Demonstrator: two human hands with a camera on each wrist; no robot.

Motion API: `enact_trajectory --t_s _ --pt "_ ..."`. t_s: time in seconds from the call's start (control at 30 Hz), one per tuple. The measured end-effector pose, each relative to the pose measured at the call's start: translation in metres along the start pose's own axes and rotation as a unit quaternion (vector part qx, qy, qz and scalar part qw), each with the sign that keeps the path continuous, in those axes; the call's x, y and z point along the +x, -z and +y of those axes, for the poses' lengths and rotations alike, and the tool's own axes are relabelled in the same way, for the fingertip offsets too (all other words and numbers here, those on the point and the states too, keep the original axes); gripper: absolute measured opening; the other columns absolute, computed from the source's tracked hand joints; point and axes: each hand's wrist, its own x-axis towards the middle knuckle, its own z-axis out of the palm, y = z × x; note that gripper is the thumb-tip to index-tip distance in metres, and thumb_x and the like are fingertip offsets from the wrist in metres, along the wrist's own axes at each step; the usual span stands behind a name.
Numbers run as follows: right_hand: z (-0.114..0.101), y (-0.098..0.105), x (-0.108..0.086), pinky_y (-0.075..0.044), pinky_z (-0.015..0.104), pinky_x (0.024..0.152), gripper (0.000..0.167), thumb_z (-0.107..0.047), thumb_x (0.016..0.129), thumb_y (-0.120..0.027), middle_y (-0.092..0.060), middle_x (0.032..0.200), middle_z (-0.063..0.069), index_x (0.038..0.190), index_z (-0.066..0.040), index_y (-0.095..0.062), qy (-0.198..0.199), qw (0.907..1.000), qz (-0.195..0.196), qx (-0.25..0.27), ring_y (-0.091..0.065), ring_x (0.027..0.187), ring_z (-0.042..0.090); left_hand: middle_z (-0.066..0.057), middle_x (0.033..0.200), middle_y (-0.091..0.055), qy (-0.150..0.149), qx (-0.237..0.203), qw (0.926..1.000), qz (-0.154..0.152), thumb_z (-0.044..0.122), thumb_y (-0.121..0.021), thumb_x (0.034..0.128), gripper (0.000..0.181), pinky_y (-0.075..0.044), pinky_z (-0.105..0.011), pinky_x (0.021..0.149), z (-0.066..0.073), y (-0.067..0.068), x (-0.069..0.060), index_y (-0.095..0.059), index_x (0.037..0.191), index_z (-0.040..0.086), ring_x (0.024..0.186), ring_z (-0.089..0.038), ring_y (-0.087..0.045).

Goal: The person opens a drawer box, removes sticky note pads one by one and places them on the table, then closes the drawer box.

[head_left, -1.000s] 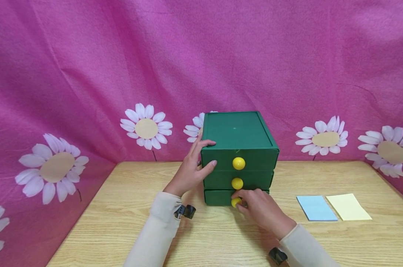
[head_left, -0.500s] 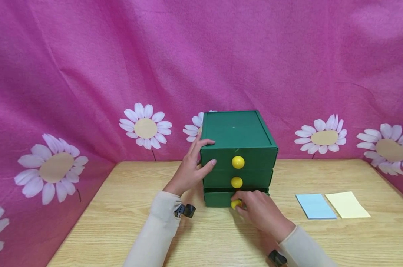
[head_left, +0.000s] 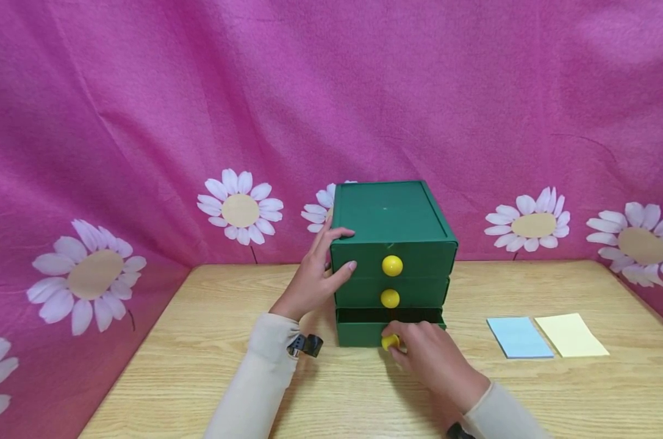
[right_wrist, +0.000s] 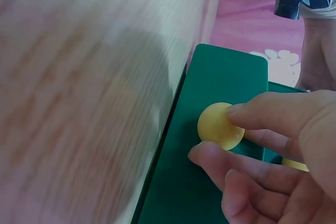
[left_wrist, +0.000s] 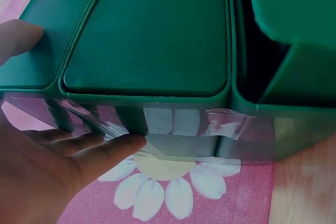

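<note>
A green cabinet with three drawers stands on the table, a yellow knob on each drawer. My right hand pinches the bottom knob between thumb and fingers; the right wrist view shows thumb and fingertips around that knob. The bottom drawer is pulled partly out, its dark inside showing. The upper two drawers are closed. My left hand rests on the cabinet's left side, thumb on the top drawer's front. In the left wrist view, its fingers lie extended along the transparent side wall.
On the wooden table, a blue paper pad and a pale yellow one lie side by side to the right of the cabinet. A pink cloth with daisies hangs behind the table and along its sides.
The bottom drawer has come out toward me, widening the gap above its front. My right hand has moved slightly nearer with the knob; my left hand has stayed on the cabinet.
</note>
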Motion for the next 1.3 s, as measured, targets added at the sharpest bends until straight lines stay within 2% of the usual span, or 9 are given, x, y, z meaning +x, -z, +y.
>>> enact_trajectory --t_s 0.17,0.33,0.6,0.73,0.87,1.1,1.3 --pt "-0.002 0.000 -0.005 -0.041 0.019 0.052 0.016 -0.014 0.078 -0.079 -0.060 0.069 -0.015 0.090 -0.019 -0.071 0.008 0.9999 0.007 -0.014 -0.043 0.054 0.000 0.000 0.162 0.000 0.007 0.015 0.9999 0.000 0.020 -0.062 0.0945 0.052 -0.046 -0.057 0.093 0.001 0.000 -0.001 -0.038 0.139 0.032 0.145 -0.023 -0.013" --pt "-0.005 0.002 -0.007 -0.042 0.019 0.052 0.016 -0.014 0.078 -0.079 -0.061 0.069 -0.014 0.091 -0.018 -0.071 0.007 0.9999 -0.003 -0.012 -0.044 0.054 0.000 -0.003 0.162 0.001 0.015 0.015 0.9998 -0.002 0.015 -0.063 0.0936 0.054 -0.044 -0.059 0.094 0.004 0.000 0.000 -0.038 0.141 0.024 0.146 -0.026 -0.012" --pt "-0.008 0.004 -0.014 -0.044 0.020 0.052 0.014 -0.012 0.080 -0.077 -0.063 0.072 -0.012 0.091 -0.017 -0.070 0.018 0.9997 -0.018 -0.002 -0.045 0.055 -0.001 -0.008 0.162 -0.001 0.026 -0.001 0.9996 -0.012 0.009 -0.060 0.0945 0.050 -0.044 -0.059 0.093 0.037 0.005 -0.004 -0.038 0.139 0.015 0.145 -0.032 -0.014" --pt "-0.009 0.004 -0.016 -0.041 0.020 0.049 0.014 -0.011 0.080 -0.076 -0.060 0.069 -0.013 0.091 -0.017 -0.069 0.030 0.9994 -0.016 -0.007 -0.043 0.053 0.000 -0.013 0.161 -0.002 0.020 0.000 0.9998 -0.007 0.008 -0.060 0.0942 0.049 -0.045 -0.059 0.093 0.041 0.006 -0.006 -0.038 0.138 0.013 0.144 -0.033 -0.015" --pt "-0.010 0.005 -0.019 -0.039 0.021 0.047 0.015 -0.012 0.079 -0.076 -0.058 0.066 -0.014 0.091 -0.017 -0.068 0.045 0.9988 -0.014 -0.013 -0.042 0.053 0.000 -0.014 0.161 -0.001 0.021 -0.006 0.9998 -0.005 0.008 -0.060 0.0940 0.050 -0.045 -0.058 0.092 0.036 0.005 -0.005 -0.039 0.139 0.013 0.144 -0.035 -0.016" --pt "-0.012 0.007 -0.022 -0.039 0.021 0.047 0.018 -0.009 0.076 -0.077 -0.056 0.063 -0.013 0.087 -0.018 -0.066 0.062 0.9977 -0.019 -0.022 -0.045 0.051 0.001 -0.001 0.162 -0.001 0.021 0.005 0.9998 -0.002 0.017 -0.062 0.0942 0.052 -0.046 -0.058 0.092 0.005 -0.001 -0.001 -0.038 0.140 0.027 0.145 -0.027 -0.015" --pt "-0.014 0.009 -0.022 -0.040 0.021 0.046 0.017 -0.011 0.077 -0.077 -0.056 0.063 -0.012 0.087 -0.017 -0.065 0.064 0.9971 -0.036 -0.022 -0.044 0.050 0.001 0.003 0.162 -0.002 0.009 -0.002 1.0000 0.001 0.022 -0.062 0.0944 0.051 -0.048 -0.055 0.090 0.000 0.000 -0.001 -0.038 0.138 0.034 0.144 -0.025 -0.018"
